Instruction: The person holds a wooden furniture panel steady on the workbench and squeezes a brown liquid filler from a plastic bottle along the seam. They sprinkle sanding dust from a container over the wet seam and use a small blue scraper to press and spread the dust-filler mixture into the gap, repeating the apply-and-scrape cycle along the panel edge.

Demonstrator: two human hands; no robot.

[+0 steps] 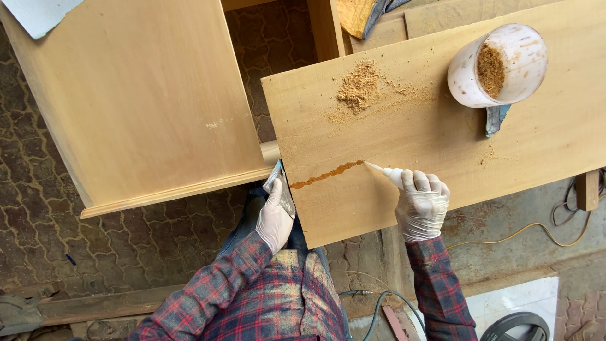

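My right hand, in a white glove, grips a small white glue bottle whose nozzle touches the right end of a wet orange-brown filled line on a pale wooden board. My left hand, also gloved, holds a metal putty knife against the board's left edge, near the line's left end. A small heap of sawdust lies on the board above the line.
A white plastic cup holding sawdust lies on the board's upper right, with a scraper blade under it. A wooden cabinet panel stands to the left. Cables trail across the paved floor below.
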